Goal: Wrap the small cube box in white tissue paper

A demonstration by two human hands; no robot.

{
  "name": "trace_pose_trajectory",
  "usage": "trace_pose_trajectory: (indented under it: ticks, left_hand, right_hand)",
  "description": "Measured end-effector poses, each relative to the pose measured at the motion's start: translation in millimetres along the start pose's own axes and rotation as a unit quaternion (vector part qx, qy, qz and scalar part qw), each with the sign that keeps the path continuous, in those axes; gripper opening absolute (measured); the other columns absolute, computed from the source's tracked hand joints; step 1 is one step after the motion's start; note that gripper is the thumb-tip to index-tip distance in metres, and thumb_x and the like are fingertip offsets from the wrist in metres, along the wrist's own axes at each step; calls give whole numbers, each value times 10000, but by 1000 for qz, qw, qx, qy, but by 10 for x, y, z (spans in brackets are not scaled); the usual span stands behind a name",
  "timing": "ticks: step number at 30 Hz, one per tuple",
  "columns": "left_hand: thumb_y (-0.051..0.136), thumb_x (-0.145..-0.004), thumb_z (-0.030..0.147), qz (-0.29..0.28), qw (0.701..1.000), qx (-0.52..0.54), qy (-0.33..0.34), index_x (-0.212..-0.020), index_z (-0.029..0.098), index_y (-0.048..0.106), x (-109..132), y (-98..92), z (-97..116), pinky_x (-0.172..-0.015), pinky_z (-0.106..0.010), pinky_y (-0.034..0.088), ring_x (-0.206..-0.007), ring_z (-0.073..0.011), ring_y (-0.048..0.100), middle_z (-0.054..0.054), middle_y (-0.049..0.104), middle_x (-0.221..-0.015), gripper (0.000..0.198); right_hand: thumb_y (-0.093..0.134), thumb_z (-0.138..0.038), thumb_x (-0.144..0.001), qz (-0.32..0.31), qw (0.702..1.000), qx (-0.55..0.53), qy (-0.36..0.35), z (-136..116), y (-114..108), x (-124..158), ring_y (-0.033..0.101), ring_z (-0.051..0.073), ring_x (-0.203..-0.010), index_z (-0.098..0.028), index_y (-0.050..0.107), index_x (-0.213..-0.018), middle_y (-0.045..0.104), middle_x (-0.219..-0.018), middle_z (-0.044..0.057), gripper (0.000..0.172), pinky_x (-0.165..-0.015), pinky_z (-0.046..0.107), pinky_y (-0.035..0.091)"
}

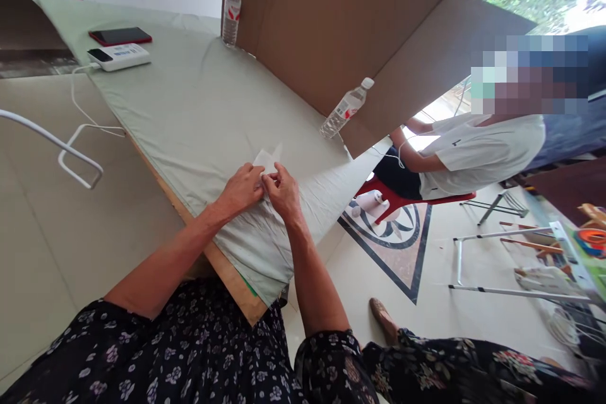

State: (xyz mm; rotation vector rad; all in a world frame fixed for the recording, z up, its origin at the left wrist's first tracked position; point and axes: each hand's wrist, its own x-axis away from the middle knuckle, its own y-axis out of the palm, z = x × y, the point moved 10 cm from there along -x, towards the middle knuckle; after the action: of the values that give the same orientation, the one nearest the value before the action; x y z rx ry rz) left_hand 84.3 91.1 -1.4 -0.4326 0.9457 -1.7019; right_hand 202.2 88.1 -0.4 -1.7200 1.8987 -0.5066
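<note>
A small white sheet [267,160], thin like paper or tissue and partly folded, is between my hands near the front corner of the cloth-covered table [203,107]. My left hand [243,188] is closed, its fingertips pressed on the sheet's left and lower side. From the right, my right hand [283,190] pinches the same sheet, thumb and forefinger close to the left fingertips. Both hands rest low over the cloth. The fingers hide the sheet's lower part, and its pointed upper corners stick out beyond them.
A brown cardboard panel [331,31] stands along the far side, with one water bottle [231,12] and another water bottle [347,108] before it. A phone [120,36] and a white power bank [118,57] lie at the left. Beyond the panel sits a person [487,151].
</note>
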Motion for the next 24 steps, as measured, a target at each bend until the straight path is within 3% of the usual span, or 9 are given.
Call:
trace_pose_trajectory:
  ticks: [3,5,8,11,13,16,18,22,24]
  left_hand:
    - [600,-865,192,33,997,65,-7,-1430,124,560,31,-4,-90,-987,-400,536,-1065,-255,643,-144,666,-1193,570]
    - [612,-824,175,47,991,124,-13,-1447,133,538,55,-1,-162,-940,-371,552,-966,-211,647,-126,668,-1200,628]
    - [643,-777,181,73,976,198,-47,-1397,148,571,84,-26,-287,-856,-321,566,-818,-145,624,-107,656,-1231,625]
    - [688,-785,242,109,971,196,-86,-1306,159,628,96,-78,-349,-858,-333,568,-765,-132,604,-98,648,-1199,531]
    - [699,-807,267,114,973,179,-93,-1279,170,641,87,-68,-320,-894,-352,563,-811,-154,623,-92,645,-1162,485]
    - [663,-840,226,106,975,173,-92,-1291,181,627,75,-4,-270,-919,-357,556,-905,-181,646,-90,635,-1143,455]
    - [650,-843,207,107,975,171,-88,-1326,172,604,80,22,-259,-921,-357,555,-928,-185,645,-96,626,-1154,487]
    - [657,-825,203,98,978,171,-70,-1378,160,570,85,50,-250,-917,-358,558,-885,-173,629,-89,608,-1144,562]
    - [650,-823,199,93,978,176,-60,-1378,179,575,85,50,-238,-902,-350,562,-859,-165,621,-79,602,-1133,561]
  right_hand:
    - [481,-264,-966,-71,996,8,-46,-105,42,49,701,169,-828,-146,561,-1438,786,-1143,111,493,-848,342,564]
    - [467,-198,-949,-114,990,32,-73,-159,71,76,688,149,-796,-166,511,-1490,770,-1211,102,543,-834,327,565]
    - [560,-136,-876,-160,977,103,-100,-241,120,87,670,125,-769,-177,431,-1560,735,-1287,93,697,-849,306,550]
    - [585,-114,-855,-179,965,151,-114,-314,137,51,666,127,-795,-169,400,-1583,732,-1289,92,753,-887,309,538]
    - [561,-90,-833,-189,964,139,-121,-328,136,17,660,124,-777,-145,412,-1569,741,-1265,98,752,-882,314,542]
    - [529,-102,-794,-222,969,31,-105,-224,140,-17,642,104,-689,-168,436,-1542,750,-1232,83,757,-761,293,569]
    - [550,-166,-794,-187,978,-61,-66,-54,47,-71,621,91,-632,-209,481,-1496,757,-1197,63,707,-668,272,571]
    - [658,-338,-795,0,983,-165,84,503,-282,-164,635,110,-624,-168,592,-1328,755,-1028,70,563,-502,224,498]
    - [715,-389,-771,10,968,-194,160,697,-235,-187,670,144,-654,-130,612,-1275,744,-960,89,576,-436,214,448]
